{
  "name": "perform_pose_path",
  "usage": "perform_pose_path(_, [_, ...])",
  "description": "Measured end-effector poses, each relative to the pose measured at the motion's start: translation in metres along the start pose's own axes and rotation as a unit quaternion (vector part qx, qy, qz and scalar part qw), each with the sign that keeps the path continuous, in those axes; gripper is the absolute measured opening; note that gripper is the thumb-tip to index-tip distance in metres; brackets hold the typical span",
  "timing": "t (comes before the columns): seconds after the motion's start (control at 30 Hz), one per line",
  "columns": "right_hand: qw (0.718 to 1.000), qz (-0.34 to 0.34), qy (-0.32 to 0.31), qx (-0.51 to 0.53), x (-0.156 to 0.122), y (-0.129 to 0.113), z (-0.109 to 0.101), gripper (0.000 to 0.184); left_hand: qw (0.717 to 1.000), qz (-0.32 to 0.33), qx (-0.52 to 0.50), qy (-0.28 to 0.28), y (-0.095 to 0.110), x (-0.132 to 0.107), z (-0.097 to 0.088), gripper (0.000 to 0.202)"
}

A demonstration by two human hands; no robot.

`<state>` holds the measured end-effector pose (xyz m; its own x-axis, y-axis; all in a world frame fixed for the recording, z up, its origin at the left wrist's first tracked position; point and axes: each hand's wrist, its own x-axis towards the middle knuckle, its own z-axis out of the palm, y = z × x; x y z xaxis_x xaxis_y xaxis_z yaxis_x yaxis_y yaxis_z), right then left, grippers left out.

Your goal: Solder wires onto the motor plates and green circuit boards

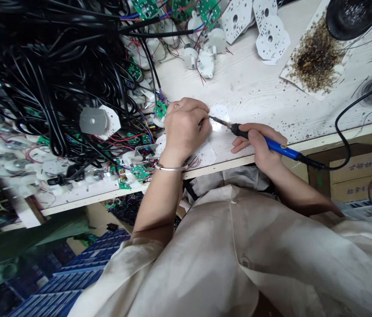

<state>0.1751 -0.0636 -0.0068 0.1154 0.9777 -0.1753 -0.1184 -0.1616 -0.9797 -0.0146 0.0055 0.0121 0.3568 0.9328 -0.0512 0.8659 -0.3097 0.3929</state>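
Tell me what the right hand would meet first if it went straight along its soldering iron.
Most likely the left hand: the soldering iron in the right hand points towards it. Depth is unclear, so it might miss.

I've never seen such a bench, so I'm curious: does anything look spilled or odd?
Yes: brown crumbs are heaped on a pale sheet at upper right, and loose specks litter the bench toward the right hand holding the soldering iron. They look spilled.

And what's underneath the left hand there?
A white board peeks out beside the left hand, near the soldering iron; thin red wires show by the bracelet. Whatever lies directly underneath is covered.
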Motion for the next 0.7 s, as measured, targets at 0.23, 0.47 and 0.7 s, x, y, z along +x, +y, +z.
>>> perform_pose_path(0.23, [1.0, 0.008, 0.015, 0.001, 0.0022, -0.0004, -0.0016, 0.037, 1.0, -0.001, 0.005, -0.006, -0.0003, 0.0007, 0.0004, 0.018])
perform_pose_path(0.47, [1.0, 0.015, 0.014, 0.006, 0.0016, 0.002, -0.0015, 0.033, 1.0, -0.003, 0.009, -0.008, 0.0002, 0.0016, -0.0006, 0.019])
perform_pose_path(0.7, [0.994, -0.106, -0.004, -0.027, -0.0056, 0.004, -0.0051, 0.024, 1.0, 0.008, 0.01, -0.001, -0.0012, 0.0011, 0.0, 0.018])
